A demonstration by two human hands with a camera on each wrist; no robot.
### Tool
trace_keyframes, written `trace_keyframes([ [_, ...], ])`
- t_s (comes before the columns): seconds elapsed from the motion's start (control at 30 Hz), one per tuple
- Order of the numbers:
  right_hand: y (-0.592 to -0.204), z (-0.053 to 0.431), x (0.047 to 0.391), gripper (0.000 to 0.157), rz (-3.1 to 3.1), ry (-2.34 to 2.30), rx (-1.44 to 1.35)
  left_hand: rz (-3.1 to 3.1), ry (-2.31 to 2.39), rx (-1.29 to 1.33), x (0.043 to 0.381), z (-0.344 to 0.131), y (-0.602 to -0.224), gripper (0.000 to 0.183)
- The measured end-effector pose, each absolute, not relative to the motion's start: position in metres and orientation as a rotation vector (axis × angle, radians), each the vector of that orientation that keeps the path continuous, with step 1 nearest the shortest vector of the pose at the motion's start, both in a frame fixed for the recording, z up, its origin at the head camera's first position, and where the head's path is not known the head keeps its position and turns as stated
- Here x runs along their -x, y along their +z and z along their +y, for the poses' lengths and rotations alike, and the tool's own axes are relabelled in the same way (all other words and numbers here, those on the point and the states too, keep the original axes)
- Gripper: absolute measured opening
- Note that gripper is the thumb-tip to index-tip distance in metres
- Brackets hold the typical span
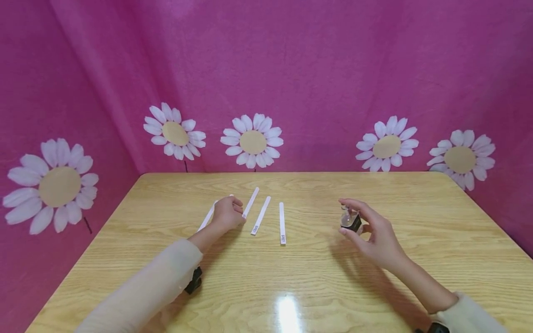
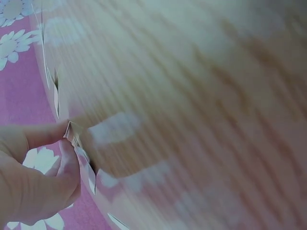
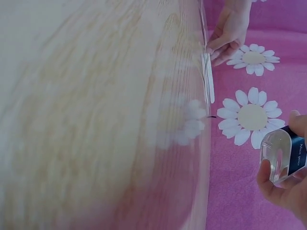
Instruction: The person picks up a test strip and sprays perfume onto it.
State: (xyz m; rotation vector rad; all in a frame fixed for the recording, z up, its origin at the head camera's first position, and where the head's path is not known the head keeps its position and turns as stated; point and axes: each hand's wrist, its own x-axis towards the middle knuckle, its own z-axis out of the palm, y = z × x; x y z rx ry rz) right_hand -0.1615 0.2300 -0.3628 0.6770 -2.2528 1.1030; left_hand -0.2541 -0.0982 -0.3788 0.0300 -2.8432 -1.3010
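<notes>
My left hand [image 1: 226, 215] is over the row of white paper strips on the left half of the table. Its thumb and finger pinch the near end of one paper strip [image 1: 251, 201], and the left wrist view shows that end [image 2: 70, 128] between the fingertips. To the right lie two more strips, one slanted [image 1: 261, 215] and one nearly straight [image 1: 282, 222], each with small dark print at its near end. Another strip [image 1: 208, 216] is partly hidden behind the hand. My right hand [image 1: 376, 236] grips a small clear glass perfume bottle [image 3: 276, 151] with a dark label, above the table.
The wooden table [image 1: 316, 273] has a light grain and a bright reflection near its front. Behind it and at the left hangs a magenta cloth [image 1: 316, 83] printed with large white daisies.
</notes>
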Motion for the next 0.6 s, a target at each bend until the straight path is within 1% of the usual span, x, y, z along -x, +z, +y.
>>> trace_keyframes([
  [0.2,-0.3625,0.2304,0.161,0.065,-2.264,1.103,-0.682,-2.91,-1.289,0.02,0.2541,-0.1001,-0.3794,0.025],
  [0.33,-0.3628,0.2306,0.1606,0.065,-2.262,1.111,-0.686,-2.945,-1.307,0.025,0.2539,-0.099,-0.3789,0.019],
  [0.6,-0.3636,0.2322,0.1578,0.064,-2.268,1.111,-0.702,-2.97,-1.489,-0.037,0.2459,-0.1029,-0.3745,0.023],
])
